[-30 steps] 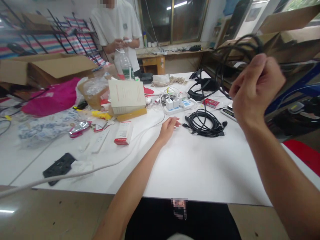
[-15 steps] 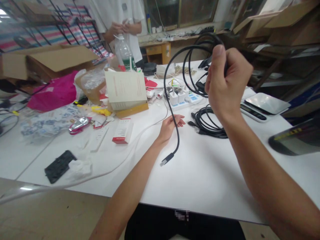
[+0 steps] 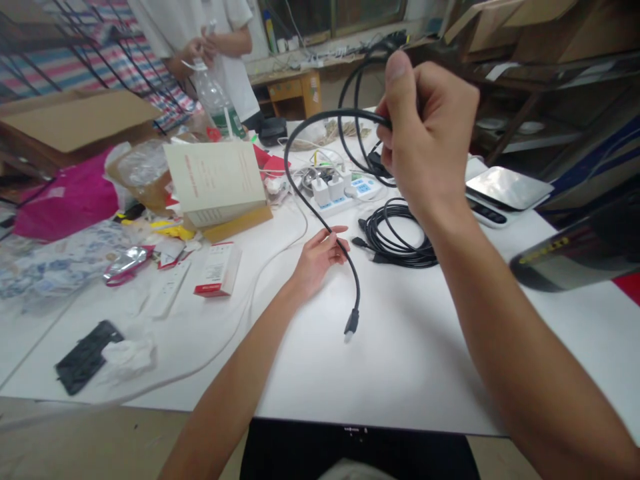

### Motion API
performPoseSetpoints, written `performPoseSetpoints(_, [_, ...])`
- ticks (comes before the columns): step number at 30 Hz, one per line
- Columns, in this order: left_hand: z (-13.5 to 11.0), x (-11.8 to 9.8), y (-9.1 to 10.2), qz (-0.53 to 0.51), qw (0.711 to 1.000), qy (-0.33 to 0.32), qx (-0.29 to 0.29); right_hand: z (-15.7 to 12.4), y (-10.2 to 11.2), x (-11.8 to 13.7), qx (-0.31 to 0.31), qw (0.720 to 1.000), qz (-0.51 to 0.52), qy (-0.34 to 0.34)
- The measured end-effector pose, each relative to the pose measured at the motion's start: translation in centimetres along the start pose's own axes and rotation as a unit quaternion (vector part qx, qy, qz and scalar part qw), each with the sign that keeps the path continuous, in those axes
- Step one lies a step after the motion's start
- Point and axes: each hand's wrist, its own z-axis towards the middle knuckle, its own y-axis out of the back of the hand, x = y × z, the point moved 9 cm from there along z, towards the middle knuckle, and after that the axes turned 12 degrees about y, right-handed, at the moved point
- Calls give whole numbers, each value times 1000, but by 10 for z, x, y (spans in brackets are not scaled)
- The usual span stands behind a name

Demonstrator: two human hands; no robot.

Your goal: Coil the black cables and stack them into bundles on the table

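Raised high, my right hand (image 3: 430,127) is closed round a looped black cable (image 3: 313,120). Loops of it hang behind the fist, and one length arches left and down to a plug (image 3: 351,325) with a pale tip, dangling above the table. My left hand (image 3: 320,257) is low over the table, its fingers loosely bent and apart. The hanging length crosses this hand at the fingers; a firm grip on it does not show. A second coiled black cable (image 3: 400,233) lies on the white table below my right hand.
A power strip (image 3: 340,200) with white chargers stands behind my left hand. On the right are a scale (image 3: 505,190) and a dark cylindrical container (image 3: 575,260). To the left lie a red-and-white box (image 3: 219,270), an open carton (image 3: 220,187) and wrappers. Another person's hands (image 3: 203,48) hold a bottle.
The view has turned slightly right. The cable's hanging plug has swung from pointing left to pointing down, and its hanging length is now at my left hand's fingers. My right hand keeps its grip.
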Motion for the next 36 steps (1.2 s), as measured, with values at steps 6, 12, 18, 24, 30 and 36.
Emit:
performPoseSetpoints(6, [3,1,4,-10,1000,-7,-25,2,14,38,-70,991,62,99])
performPoseSetpoints(12, [6,4,10,-69,996,37,-43,10,33,51,-107,978,77,164])
performPoseSetpoints(18, [6,6,9,-81,995,47,-23,16,59,53,-150,978,75,126])
performPoseSetpoints(24, [7,6,9,-85,995,40,-21,13,56,58,-142,984,52,89])
performPoseSetpoints(30, [8,6,7,-67,997,42,-2,3,27,77,-60,978,62,188])
performPoseSetpoints(36, [10,8,9,-43,998,37,5,-12,-13,90,186,969,-27,161])
